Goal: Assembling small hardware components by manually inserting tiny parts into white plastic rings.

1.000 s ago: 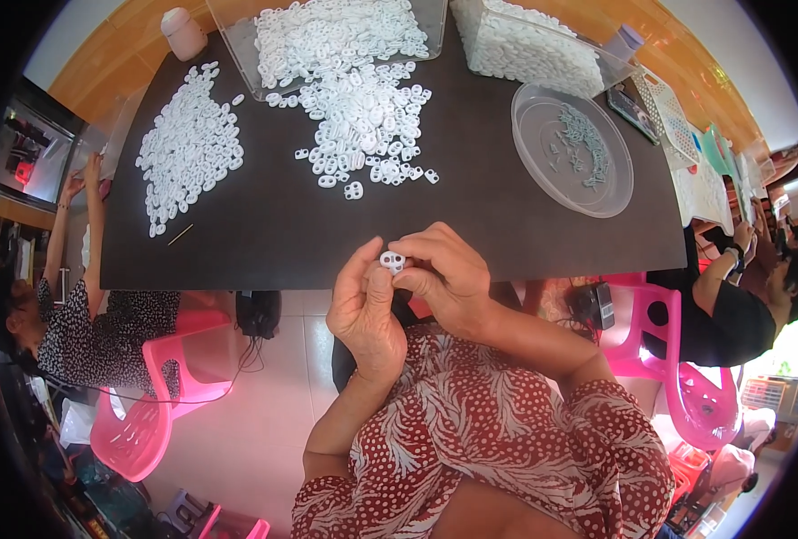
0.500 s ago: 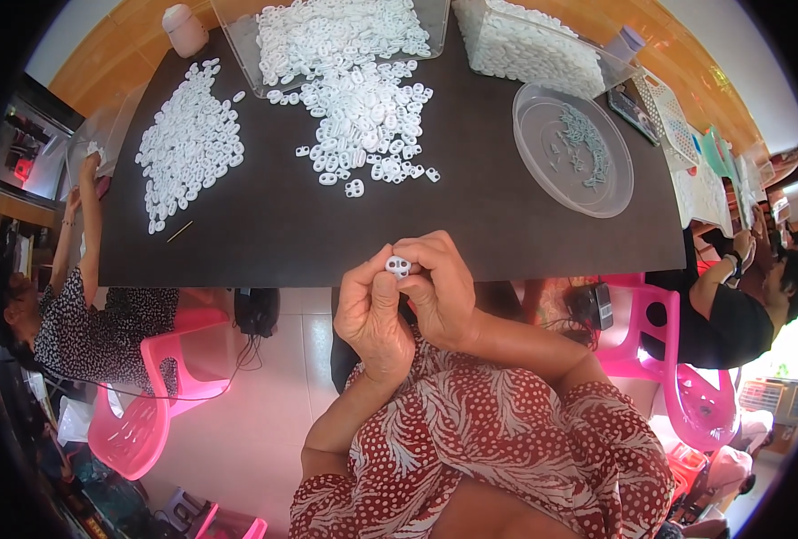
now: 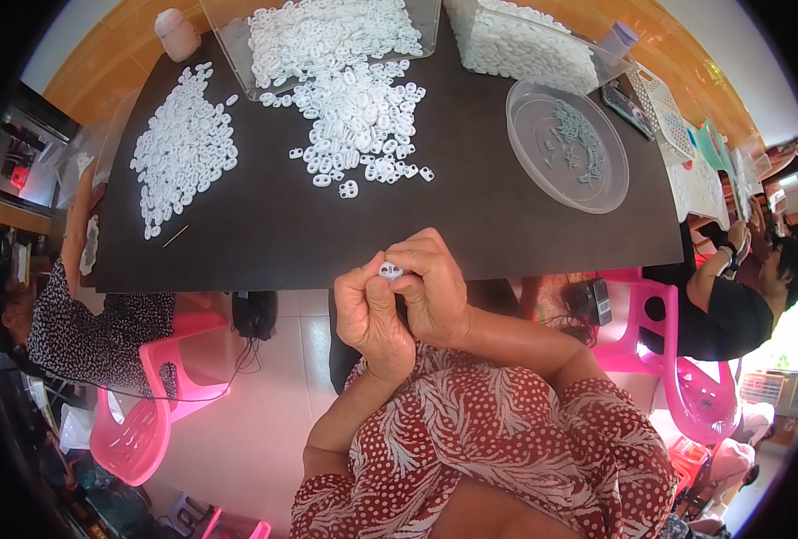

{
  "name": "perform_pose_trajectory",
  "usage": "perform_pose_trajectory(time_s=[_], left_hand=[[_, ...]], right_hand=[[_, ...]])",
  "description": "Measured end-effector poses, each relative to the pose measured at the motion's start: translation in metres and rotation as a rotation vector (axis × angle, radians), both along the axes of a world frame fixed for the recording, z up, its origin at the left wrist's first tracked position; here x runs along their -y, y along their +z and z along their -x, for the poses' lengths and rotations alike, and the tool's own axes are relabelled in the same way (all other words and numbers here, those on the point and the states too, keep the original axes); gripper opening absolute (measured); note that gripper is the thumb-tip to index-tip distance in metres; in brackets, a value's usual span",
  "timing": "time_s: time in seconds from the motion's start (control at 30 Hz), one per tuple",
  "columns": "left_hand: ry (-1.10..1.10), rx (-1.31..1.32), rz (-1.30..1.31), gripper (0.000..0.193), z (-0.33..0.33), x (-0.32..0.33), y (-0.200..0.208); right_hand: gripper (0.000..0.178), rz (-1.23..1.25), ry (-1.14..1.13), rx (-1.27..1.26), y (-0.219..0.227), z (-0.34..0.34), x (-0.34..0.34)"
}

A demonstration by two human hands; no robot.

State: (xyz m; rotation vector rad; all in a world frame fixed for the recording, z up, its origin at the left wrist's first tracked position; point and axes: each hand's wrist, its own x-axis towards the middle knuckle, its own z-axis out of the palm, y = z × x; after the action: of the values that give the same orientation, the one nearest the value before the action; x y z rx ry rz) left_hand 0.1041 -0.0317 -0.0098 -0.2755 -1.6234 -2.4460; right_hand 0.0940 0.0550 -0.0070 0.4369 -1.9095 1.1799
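Just in front of the table's near edge, a small white two-hole plastic cord lock (image 3: 390, 270) is pinched between my two hands. My left hand (image 3: 372, 319) grips its left side, the thumb pressed up close below it. Its right side is held by the thumb and forefinger of my right hand (image 3: 437, 292). The fingers cover much of the piece. Beyond them on the dark table lies a heap of like white pieces (image 3: 354, 117), spilling from a clear bin (image 3: 228, 54). A second pile (image 3: 183, 148) lies to the left.
At the right stands a round clear dish (image 3: 529, 171) with many small grey-green pieces (image 3: 579, 135). Behind it are a full clear tub (image 3: 525, 54) and a phone (image 3: 628, 110). A thin stick (image 3: 175, 236) lies left. Co-workers sit on both sides by pink chairs (image 3: 138, 431).
The cord lock has tilted in my fingers, so less of its face shows. My hands have closed in on it slightly. The left co-worker's arm has shifted.
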Motion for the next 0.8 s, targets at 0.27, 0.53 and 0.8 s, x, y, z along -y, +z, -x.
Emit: perform_pose_trajectory(time_s=[0.27, 0.53, 0.8], left_hand=[[0.115, -0.031, 0.18, 0.022, 0.004, 0.0, -0.005], [-0.084, 0.091, 0.277, 0.018, 0.033, 0.006, 0.019], [0.346, -0.602, 1.324, 0.01, 0.113, 0.013, 0.01]], right_hand=[[0.022, 0.018, 0.002, -0.039, -0.003, 0.007, 0.002], [0.015, 0.182, -0.078, 0.346, 0.017, 0.003, -0.026], [0.012, -0.145, -0.452, -0.012, 0.087, 0.056, -0.132]])
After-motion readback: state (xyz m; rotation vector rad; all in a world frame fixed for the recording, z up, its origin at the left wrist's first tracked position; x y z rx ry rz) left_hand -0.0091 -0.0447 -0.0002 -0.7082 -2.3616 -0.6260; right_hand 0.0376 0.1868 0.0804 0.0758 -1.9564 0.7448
